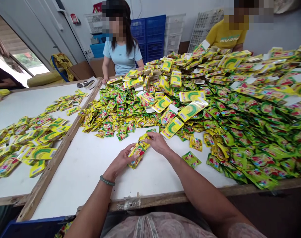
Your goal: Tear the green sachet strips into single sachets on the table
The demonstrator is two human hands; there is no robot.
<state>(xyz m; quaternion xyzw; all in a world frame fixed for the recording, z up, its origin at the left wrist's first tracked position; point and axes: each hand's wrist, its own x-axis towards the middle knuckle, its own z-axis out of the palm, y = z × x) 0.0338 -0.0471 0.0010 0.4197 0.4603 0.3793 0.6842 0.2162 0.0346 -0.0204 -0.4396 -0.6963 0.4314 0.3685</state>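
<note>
My left hand (122,161) is closed round a small yellow box (136,156) with a red and green print, held tilted just above the white tabletop (91,165). At the box's upper end my right hand (158,142) pinches a yellow sachet (143,140). Whether the sachet is partly inside the box I cannot tell. Beyond my hands lies a heap of green and yellow sachets (118,102), with flattened and open yellow boxes (174,127) on top. Near my right forearm lie a loose green sachet (191,159) and a yellow one (195,143).
A wooden strip (58,162) divides the table; filled-looking yellow boxes (41,138) are piled left of it. Sachets (262,158) mound up on the right to the front edge. Two people (123,53) are across the table. Blue crates (155,36) stand behind; a blue bin (36,228) is lower left.
</note>
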